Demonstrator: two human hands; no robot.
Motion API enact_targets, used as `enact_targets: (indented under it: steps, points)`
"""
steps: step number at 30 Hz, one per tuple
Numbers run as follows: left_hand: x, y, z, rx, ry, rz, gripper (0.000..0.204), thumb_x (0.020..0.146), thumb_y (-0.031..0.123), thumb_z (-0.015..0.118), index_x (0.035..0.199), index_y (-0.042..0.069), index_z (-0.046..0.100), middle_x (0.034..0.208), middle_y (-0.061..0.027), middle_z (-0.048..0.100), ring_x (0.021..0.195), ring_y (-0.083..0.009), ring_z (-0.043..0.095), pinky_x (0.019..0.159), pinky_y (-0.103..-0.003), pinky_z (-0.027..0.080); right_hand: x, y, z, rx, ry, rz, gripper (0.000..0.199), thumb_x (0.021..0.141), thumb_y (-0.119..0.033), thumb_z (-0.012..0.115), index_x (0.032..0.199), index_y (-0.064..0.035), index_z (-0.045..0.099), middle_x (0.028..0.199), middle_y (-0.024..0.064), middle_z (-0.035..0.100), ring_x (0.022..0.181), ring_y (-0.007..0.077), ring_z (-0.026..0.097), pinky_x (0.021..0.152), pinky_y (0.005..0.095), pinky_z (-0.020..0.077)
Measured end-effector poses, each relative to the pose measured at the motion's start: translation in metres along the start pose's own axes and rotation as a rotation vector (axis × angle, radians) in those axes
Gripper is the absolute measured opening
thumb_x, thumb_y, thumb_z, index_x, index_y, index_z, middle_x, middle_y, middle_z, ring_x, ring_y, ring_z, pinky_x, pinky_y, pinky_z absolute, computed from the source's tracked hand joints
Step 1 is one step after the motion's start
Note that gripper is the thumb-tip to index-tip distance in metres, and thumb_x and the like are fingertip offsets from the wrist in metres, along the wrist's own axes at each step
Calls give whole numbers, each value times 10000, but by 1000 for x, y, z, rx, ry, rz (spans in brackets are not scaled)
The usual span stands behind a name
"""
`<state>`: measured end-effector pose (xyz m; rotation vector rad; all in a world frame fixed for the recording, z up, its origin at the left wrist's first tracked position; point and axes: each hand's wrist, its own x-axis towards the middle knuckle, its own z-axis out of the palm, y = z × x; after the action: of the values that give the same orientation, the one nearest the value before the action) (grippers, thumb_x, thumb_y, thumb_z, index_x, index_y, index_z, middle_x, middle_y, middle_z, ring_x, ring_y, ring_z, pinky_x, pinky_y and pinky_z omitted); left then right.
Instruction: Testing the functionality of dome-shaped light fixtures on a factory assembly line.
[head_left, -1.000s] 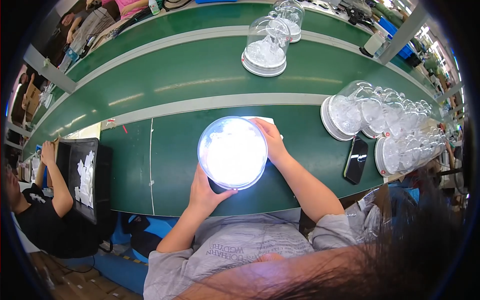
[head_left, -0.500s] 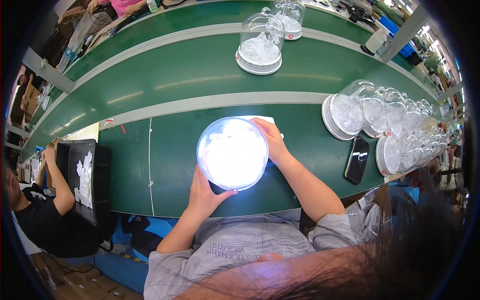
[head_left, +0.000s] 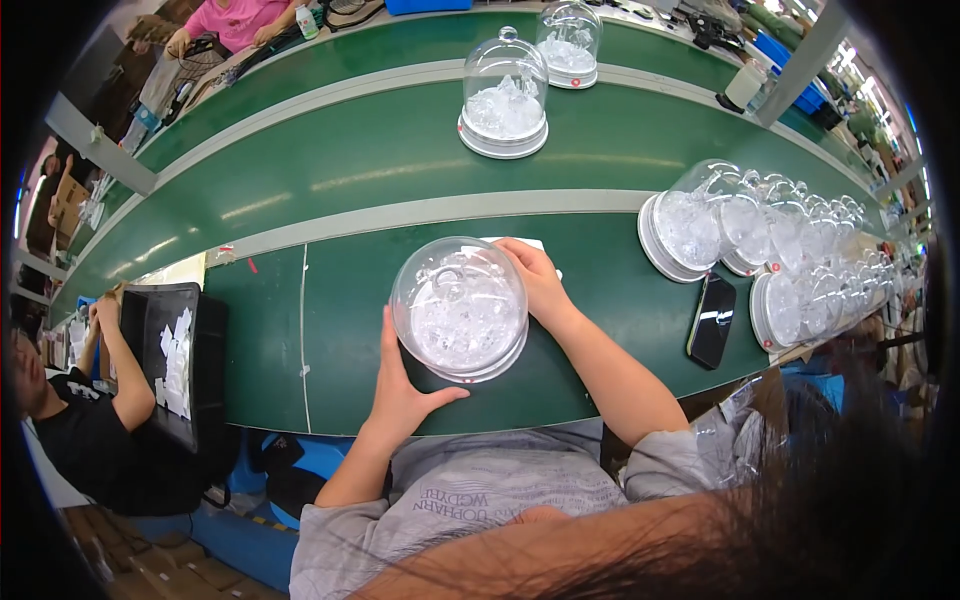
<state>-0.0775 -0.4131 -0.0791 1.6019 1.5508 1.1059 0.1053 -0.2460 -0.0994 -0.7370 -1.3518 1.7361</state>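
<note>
A clear plastic dome on a white round base (head_left: 460,310), with clear crystal-like pieces inside, stands on the green table (head_left: 330,330) in front of me. My left hand (head_left: 400,385) rests against its lower left side with fingers spread. My right hand (head_left: 535,282) curls around its right side, thumb and fingers touching the dome. Both hands grip the dome between them.
Two more domed pieces (head_left: 505,95) ride the green conveyor belt (head_left: 330,150) beyond. Several domes (head_left: 740,220) lie stacked at the right, beside a black phone (head_left: 712,320). A black tray (head_left: 170,350) and a seated person (head_left: 70,410) are at the left.
The bright glow inside the dome has gone out, so the clear pieces show. The two domes on the conveyor have drifted left. My hands stay on the dome.
</note>
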Motion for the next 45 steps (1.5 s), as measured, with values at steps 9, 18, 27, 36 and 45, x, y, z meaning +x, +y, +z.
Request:
enact_targets:
  steps: [9,18,27,36,45]
  points:
    - [40,87,-86,247,79,466,871,781,339,722,1437,-7,267,1489,-232,261,1400,-397,209,1127,-465,191,4,-1,13,-124,-13,-14,220,967,-151,485,964,8,638,868,12,629,810,76,556,729,230,458]
    - [72,90,-70,111,18,684,177,842,135,651,1000,64,615,950,-105,641,936,-291,608,860,-387,457,-11,-13,49,-7,-27,-3,415,932,-215,547,1266,31,532,1212,93,588,1100,173,559,937,290,429]
    - [44,88,-110,-104,225,433,198,890,30,577,1088,23,565,943,-112,658,931,-206,647,824,-308,492,3,15,47,-208,15,-61,204,973,-162,507,1001,7,618,902,14,631,864,77,553,816,221,436]
    - [19,57,-226,79,503,316,262,942,96,533,1194,25,518,920,-115,688,935,-172,648,822,-281,474,-1,1,52,-185,5,-72,207,979,-142,489,1046,14,608,978,82,668,929,119,608,850,232,451]
    - [-38,-6,-246,401,724,405,639,914,310,580,1395,-29,330,1438,-184,369,1357,-292,322,1117,-388,218,-1,12,37,-180,-8,-110,189,966,-114,504,1042,31,598,991,127,668,954,166,629,880,262,467]
